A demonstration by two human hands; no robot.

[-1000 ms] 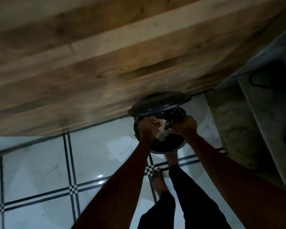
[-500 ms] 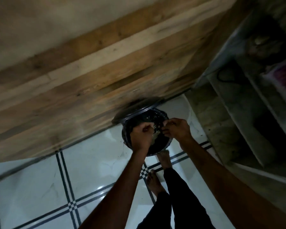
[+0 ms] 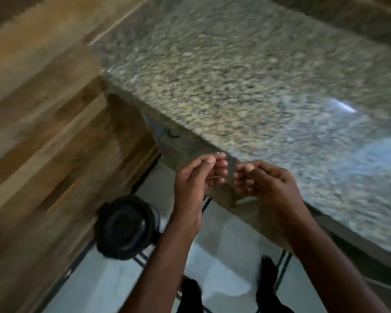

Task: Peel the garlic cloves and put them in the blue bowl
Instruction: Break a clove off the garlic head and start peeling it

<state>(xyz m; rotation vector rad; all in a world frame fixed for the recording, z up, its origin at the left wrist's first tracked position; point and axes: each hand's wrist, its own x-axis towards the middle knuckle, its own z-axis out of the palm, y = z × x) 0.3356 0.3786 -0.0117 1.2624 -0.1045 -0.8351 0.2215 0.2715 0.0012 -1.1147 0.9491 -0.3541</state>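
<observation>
No garlic clove and no blue bowl show in the head view. My left hand (image 3: 196, 177) and my right hand (image 3: 264, 179) are raised side by side, a small gap apart, in front of the granite countertop's (image 3: 257, 75) near edge. The fingers of both hands are loosely curled. My left thumb lies against the forefinger, and a thin wisp of garlic skin seems to cling to the left fingers. Nothing solid shows in either hand. The frame is blurred by motion.
A black round bin (image 3: 125, 227) with its lid down stands on the white tiled floor (image 3: 224, 256) at lower left, against a wooden cabinet (image 3: 43, 132). My feet and dark trouser legs (image 3: 266, 279) are below my hands.
My hands have left the open bin, where they held pale peel, and risen to the countertop edge. The bin's lid has dropped. The view has swung up and to the right.
</observation>
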